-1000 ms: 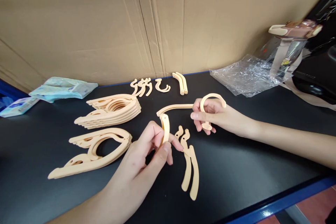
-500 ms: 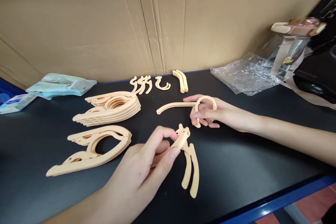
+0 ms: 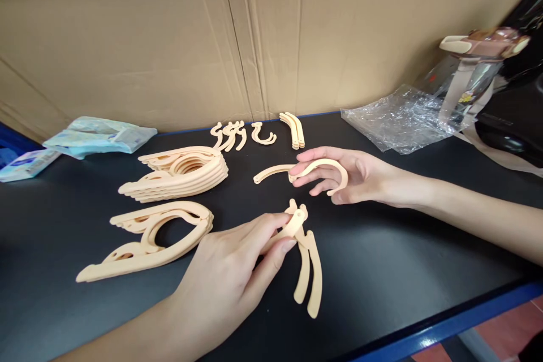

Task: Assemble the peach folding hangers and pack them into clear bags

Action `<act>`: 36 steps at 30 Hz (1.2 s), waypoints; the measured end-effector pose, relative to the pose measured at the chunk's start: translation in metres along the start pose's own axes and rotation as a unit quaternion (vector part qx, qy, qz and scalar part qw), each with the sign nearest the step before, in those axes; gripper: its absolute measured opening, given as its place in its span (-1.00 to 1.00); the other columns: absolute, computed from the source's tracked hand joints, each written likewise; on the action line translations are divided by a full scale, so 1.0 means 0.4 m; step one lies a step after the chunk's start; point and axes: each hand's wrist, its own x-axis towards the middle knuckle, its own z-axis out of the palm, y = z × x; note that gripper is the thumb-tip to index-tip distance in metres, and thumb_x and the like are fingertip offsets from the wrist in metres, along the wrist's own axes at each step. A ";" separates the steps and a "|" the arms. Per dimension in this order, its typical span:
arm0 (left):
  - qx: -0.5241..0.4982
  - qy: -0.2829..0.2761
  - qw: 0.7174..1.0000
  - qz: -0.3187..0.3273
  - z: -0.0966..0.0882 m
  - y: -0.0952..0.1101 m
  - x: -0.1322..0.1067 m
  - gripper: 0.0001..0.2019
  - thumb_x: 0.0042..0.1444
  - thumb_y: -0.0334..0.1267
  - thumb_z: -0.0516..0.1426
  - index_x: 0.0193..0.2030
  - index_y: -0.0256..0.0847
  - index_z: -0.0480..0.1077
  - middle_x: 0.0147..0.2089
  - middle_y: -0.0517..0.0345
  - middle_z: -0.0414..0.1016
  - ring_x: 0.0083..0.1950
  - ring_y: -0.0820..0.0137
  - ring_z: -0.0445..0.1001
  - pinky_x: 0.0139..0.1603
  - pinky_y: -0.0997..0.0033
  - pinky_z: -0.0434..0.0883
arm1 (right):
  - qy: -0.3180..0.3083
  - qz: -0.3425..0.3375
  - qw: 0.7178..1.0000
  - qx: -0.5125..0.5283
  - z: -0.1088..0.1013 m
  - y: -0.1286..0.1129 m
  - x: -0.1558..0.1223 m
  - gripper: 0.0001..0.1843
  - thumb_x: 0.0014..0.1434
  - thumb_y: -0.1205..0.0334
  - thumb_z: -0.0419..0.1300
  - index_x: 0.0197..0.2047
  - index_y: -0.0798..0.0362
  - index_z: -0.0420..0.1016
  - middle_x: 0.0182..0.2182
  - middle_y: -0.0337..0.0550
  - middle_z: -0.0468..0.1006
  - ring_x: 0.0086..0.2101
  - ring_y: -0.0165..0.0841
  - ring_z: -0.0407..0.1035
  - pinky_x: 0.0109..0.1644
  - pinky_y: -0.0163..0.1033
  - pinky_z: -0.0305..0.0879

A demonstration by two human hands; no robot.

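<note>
My left hand (image 3: 244, 274) pinches a beige curved hanger arm (image 3: 293, 227) between thumb and fingers, just above the black tabletop. Its holed end points away from me; the rest is hidden in the palm. Right under and beside it lie more loose hanger arms (image 3: 314, 277), partly overlapped. My right hand (image 3: 335, 172) holds a beige C-shaped hanger hook (image 3: 344, 172), its thumb at one end and its fingers at the other. Behind those fingers, one thin curved arm (image 3: 271, 171) sticks out to the left on the table.
Folded hangers lie at left, one stack (image 3: 182, 178) behind a nearer hanger (image 3: 148, 257). Along the back are several hooks (image 3: 231, 136) and some curved arms (image 3: 292, 129). A wipes packet (image 3: 97, 136), clear plastic bag (image 3: 394, 119) and strapped bottle (image 3: 475, 79) stand near the cardboard (image 3: 148, 39).
The hook has turned in my right hand, from an upright loop to an arch opening downward. My right fingers have straightened out to the left. My left index finger now lies flatter along the arm.
</note>
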 end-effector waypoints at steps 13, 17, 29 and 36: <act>0.023 -0.010 1.000 0.001 0.002 -0.005 0.005 -0.82 0.43 -0.24 -0.02 -0.06 -0.12 0.40 -0.34 0.39 0.56 -0.46 0.59 0.50 -0.45 0.58 0.28 | 0.088 -0.003 0.994 -0.060 0.017 -0.004 0.002 -0.80 0.24 0.14 0.30 -0.13 0.03 0.65 -0.19 -0.12 0.65 -0.26 -0.37 0.54 -0.28 -0.32 0.48; 0.050 0.005 0.999 0.013 0.006 -0.004 0.002 -0.81 0.42 -0.19 0.00 -0.08 -0.15 0.41 -0.36 0.33 0.52 -0.41 0.53 0.48 -0.45 0.52 0.27 | 0.099 -0.006 0.993 -0.062 0.018 0.007 0.004 -0.81 0.18 0.11 0.35 -0.21 0.03 0.68 -0.35 -0.21 0.60 -0.41 -0.50 0.40 -0.47 -0.42 0.32; 0.041 -0.010 0.998 0.047 0.015 -0.005 0.019 -0.81 0.44 -0.36 -0.05 0.05 -0.14 0.34 -0.23 0.27 0.42 -0.21 0.37 0.25 -0.24 0.36 0.15 | 0.086 0.051 0.993 0.068 0.012 0.028 0.023 -0.80 0.14 0.19 0.39 -0.32 0.09 0.47 -0.39 -0.24 0.65 -0.42 -0.47 0.56 -0.33 -0.42 0.49; 0.030 -0.020 0.998 0.046 0.017 -0.006 0.015 -0.81 0.42 -0.42 -0.04 0.06 -0.16 0.31 -0.23 0.27 0.38 -0.24 0.37 0.23 -0.22 0.34 0.10 | 0.052 0.054 0.996 0.053 0.009 0.029 0.023 -0.82 0.21 0.22 0.34 -0.33 0.10 0.45 -0.41 -0.23 0.66 -0.43 -0.50 0.55 -0.37 -0.46 0.45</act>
